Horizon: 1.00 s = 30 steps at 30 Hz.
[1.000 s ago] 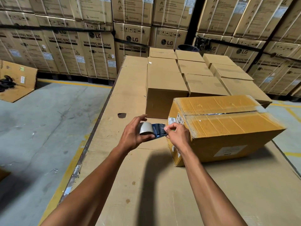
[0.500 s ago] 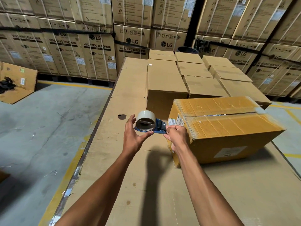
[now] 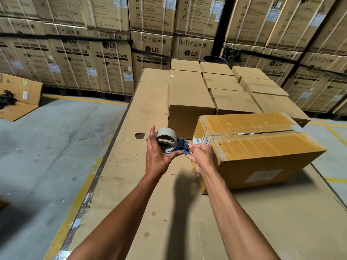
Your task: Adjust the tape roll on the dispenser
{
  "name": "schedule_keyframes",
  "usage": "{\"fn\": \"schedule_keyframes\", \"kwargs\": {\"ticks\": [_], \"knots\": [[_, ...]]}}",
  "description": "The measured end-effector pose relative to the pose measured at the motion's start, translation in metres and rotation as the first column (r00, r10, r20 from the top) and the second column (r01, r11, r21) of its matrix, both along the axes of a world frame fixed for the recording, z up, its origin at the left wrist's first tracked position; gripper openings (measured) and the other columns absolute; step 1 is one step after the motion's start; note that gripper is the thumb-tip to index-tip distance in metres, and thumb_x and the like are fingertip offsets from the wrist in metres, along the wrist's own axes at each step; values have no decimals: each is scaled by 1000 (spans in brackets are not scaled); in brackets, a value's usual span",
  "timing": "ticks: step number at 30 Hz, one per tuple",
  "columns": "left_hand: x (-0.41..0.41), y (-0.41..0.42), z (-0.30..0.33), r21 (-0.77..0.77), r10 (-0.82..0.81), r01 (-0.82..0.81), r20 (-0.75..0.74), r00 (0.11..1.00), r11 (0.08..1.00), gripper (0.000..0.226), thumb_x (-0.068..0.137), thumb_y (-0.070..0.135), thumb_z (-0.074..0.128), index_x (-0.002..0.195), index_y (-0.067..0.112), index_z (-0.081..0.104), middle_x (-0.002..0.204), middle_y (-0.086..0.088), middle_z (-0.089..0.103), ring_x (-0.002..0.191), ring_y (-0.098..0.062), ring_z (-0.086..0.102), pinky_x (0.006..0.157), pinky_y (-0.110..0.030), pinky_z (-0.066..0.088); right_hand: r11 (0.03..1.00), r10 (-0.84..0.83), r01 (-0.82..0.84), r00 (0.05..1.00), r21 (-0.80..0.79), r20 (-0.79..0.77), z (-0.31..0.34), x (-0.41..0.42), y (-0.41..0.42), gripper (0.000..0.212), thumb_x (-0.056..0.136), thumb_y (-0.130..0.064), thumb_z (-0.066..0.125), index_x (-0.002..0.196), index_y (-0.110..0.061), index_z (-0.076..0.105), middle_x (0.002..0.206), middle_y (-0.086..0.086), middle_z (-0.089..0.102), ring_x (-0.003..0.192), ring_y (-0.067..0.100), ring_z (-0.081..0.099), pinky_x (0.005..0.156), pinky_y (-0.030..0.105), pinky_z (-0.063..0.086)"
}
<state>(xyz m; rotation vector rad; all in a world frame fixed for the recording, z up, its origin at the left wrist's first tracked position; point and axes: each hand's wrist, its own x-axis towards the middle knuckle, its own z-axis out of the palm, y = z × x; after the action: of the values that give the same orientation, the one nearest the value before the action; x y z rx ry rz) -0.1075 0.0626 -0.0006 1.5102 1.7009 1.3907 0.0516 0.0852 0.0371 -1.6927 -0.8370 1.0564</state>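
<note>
Gripping blue tape dispenser (image 3: 179, 146) with left hand (image 3: 156, 156), fingers curled round tape roll (image 3: 166, 140), above cardboard-covered counter (image 3: 150, 102). Pinching dispenser front end with right hand (image 3: 201, 156), just beside near left corner of taped carton (image 3: 262, 147). Plain cartons (image 3: 189, 91) behind.

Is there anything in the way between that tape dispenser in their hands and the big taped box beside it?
Nothing visible. The tape dispenser, gripped by the left hand and pinched at its front by the right hand, sits right beside the box; only the right hand's fingers lie between.
</note>
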Motion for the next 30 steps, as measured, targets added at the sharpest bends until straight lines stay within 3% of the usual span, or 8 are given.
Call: {"fn": "schedule_keyframes", "kwargs": {"ticks": [6,11,16,24,28,30], "knots": [[-7,4,3,18,-31,30,31,999,999,148,63,56,104,173,41,6,166,-12,42,146,-29,56,116,-50,55,1000,-1,1,1000,-1,-1,0,5,1,13,91,-13,74,80,-19,75,77,-2,79,69,17,79,83,46,66],[-13,8,6,35,-82,81,53,995,996,151,62,50,107,171,52,3,163,-11,44,144,-29,57,119,-54,53,1000,-10,11,999,29,-49,2,8,0,10,94,-8,70,86,-13,73,85,4,78,74,19,79,81,42,67],[-19,7,11,45,-97,96,19,995,994,149,64,48,106,171,51,3,162,-14,48,142,-30,59,118,-54,53,998,-9,15,994,59,-107,7,8,1,8,97,-3,65,94,-11,67,92,8,77,73,20,77,79,39,66],[-28,10,18,71,-90,88,25,996,994,146,67,47,104,175,38,6,148,-12,63,130,-22,65,105,-31,50,998,-9,28,941,52,-338,18,1,4,16,105,0,48,98,-7,61,102,13,73,81,24,74,89,45,65],[-34,11,19,83,-90,88,11,996,993,145,68,47,104,175,39,6,144,-11,65,128,-23,65,106,-36,52,998,-30,50,845,23,-534,21,0,0,13,108,1,46,112,0,58,101,15,71,90,29,72,76,38,65],[-37,11,20,77,-102,100,20,995,992,144,68,46,104,175,40,8,149,-11,62,131,-20,63,110,-38,52,1000,8,10,823,29,-568,25,1,-1,14,108,1,46,114,3,58,104,17,71,94,31,71,81,41,63]]}}
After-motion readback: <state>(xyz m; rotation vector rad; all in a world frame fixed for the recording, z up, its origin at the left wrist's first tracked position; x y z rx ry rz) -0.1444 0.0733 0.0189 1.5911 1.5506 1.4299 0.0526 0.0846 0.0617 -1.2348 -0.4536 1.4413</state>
